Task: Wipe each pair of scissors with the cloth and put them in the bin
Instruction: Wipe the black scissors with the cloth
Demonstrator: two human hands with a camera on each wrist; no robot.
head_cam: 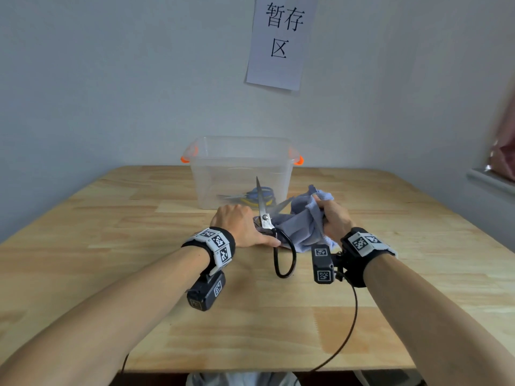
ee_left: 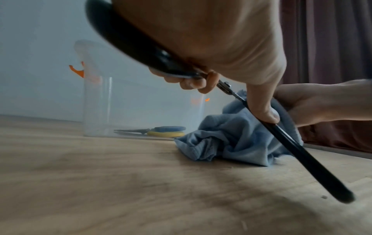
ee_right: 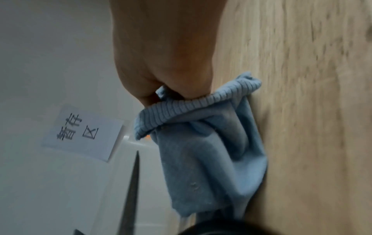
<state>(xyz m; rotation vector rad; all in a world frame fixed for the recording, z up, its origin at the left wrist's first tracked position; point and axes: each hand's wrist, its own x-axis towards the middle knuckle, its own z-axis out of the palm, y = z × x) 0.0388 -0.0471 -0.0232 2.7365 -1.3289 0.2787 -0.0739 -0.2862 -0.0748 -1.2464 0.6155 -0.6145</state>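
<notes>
Black-handled scissors [head_cam: 267, 218] at table centre, blades apart, gripped by left hand [head_cam: 239, 228]; right hand [head_cam: 333, 218] pinches cloth [head_cam: 299, 227] just right. Draw cloth away from edges; bin [head_cam: 241, 174] beyond

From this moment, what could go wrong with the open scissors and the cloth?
1. The black-handled scissors are spread open, one blade pointing up; the right hand gripping the blue cloth beside the blades might get cut.
2. The left hand holds them only near the pivot, so they may twist or slip.
3. The cloth might snag between the blades.
</notes>
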